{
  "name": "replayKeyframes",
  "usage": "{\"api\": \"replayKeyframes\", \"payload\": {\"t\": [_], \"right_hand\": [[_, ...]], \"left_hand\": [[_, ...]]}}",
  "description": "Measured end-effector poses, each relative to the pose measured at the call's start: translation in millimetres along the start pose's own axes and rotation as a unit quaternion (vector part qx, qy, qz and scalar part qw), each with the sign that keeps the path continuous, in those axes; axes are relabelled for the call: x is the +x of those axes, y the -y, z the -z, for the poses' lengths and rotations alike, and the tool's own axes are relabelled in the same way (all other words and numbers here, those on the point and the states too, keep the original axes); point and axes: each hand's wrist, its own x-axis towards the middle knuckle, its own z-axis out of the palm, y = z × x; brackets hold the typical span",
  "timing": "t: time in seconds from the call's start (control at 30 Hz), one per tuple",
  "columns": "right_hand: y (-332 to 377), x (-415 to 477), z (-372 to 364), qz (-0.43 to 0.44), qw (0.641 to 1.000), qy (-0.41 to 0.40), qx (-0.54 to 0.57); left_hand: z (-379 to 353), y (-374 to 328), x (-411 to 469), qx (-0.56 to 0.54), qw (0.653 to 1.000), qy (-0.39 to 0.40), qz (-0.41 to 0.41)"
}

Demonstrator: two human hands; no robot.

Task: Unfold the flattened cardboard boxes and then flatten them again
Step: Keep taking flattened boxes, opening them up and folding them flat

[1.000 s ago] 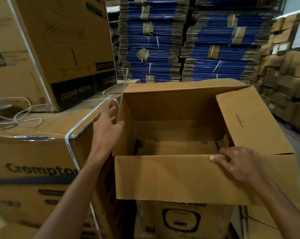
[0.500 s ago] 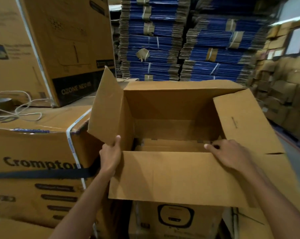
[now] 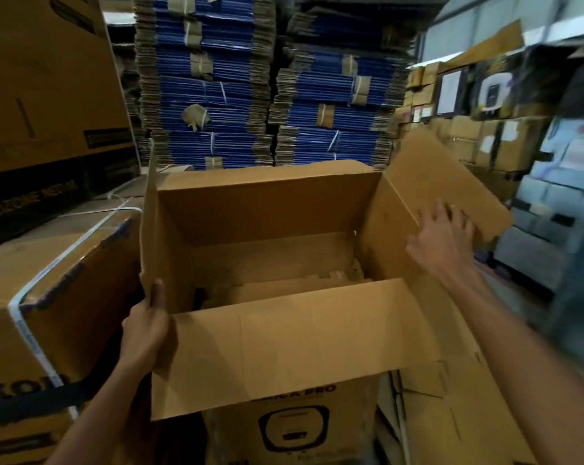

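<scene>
While the open brown cardboard box (image 3: pixel 270 209) sits mouth-up on a printed carton (image 3: pixel 294 427) before you, your left hand (image 3: pixel 146 327) grips its upright left flap (image 3: pixel 148 229) at the near corner and your right hand (image 3: pixel 441 236), fingers spread, presses the outward-leaning right flap (image 3: pixel 435 176).

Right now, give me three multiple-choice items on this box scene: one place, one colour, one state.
1. The right hand lies on: A the box floor; B the right flap; C the far wall.
2. The bundled flat cartons behind the cardboard box are: A red; B green; C blue.
3. The left hand: A grips the left flap; B hangs idle; C presses flat.
Key: B, spread fingers lie on that flap; C, their sides show blue; A, its thumb clamps the flap's lower edge.
</scene>
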Motion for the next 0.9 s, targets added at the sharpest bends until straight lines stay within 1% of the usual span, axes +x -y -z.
{"api": "replayKeyframes", "payload": {"t": [0.03,0.1,0.2,0.27,0.33,0.37,0.4,0.47,0.53,0.57,0.6,0.63,0.7,0.73,0.77,0.8,0.83,0.87,0.9], "right_hand": [[-12,7,-6,-0.015,1.0,0.01,0.002],[-26,15,-15,-0.037,0.997,0.065,0.012],[-33,21,-26,-0.032,0.988,0.147,0.038],[-34,21,-32,-0.038,0.985,0.163,0.051],[-29,15,-35,-0.022,0.991,0.126,0.036],[-23,10,-34,-0.002,0.994,0.097,0.044],[-12,0,-28,0.017,0.994,0.071,0.075],[16,-30,-13,0.052,0.98,0.037,0.188],[46,-78,5,0.086,0.951,0.006,0.296],[59,-106,12,0.105,0.933,-0.001,0.345],[71,-135,18,0.118,0.911,0.016,0.396],[82,-163,20,0.115,0.883,0.066,0.45],[99,-207,15,0.056,0.822,0.238,0.514],[104,-218,7,0.004,0.781,0.339,0.524],[109,-225,-5,-0.056,0.726,0.424,0.539],[114,-228,-13,-0.117,0.656,0.475,0.574],[116,-229,-22,-0.173,0.588,0.474,0.632],[117,-227,-32,-0.218,0.534,0.432,0.694],[117,-224,-38,-0.24,0.498,0.377,0.743]], "left_hand": [[-1,0,0,-0.002,1.0,-0.001,0.0],[-2,-1,0,-0.01,1.0,-0.001,-0.003],[-4,-6,-2,0.004,1.0,0.006,-0.027],[-6,-8,-2,0.012,0.999,0.014,-0.045],[-13,-11,-4,0.014,0.999,0.02,-0.043],[-18,-14,-6,0.013,0.999,0.016,-0.036],[-24,-16,-7,0.015,0.999,0.009,-0.031],[-36,-22,-8,0.017,0.999,-0.001,-0.027],[-44,-29,-9,0.018,0.999,-0.002,-0.04],[-47,-31,-8,0.021,0.999,-0.006,-0.044],[-49,-35,-6,0.022,0.999,-0.012,-0.04],[-49,-38,-6,0.023,0.999,-0.017,-0.037],[-51,-44,-6,0.029,0.999,-0.019,-0.038],[-50,-46,-4,0.027,0.999,-0.02,-0.03],[-50,-47,-3,0.026,0.999,-0.022,-0.021],[-50,-47,-3,0.026,0.999,-0.02,-0.017],[-50,-47,-2,0.028,0.999,-0.016,-0.019],[-51,-46,-2,0.031,0.999,-0.011,-0.023],[-51,-47,-4,0.037,0.999,-0.006,-0.028]]}}
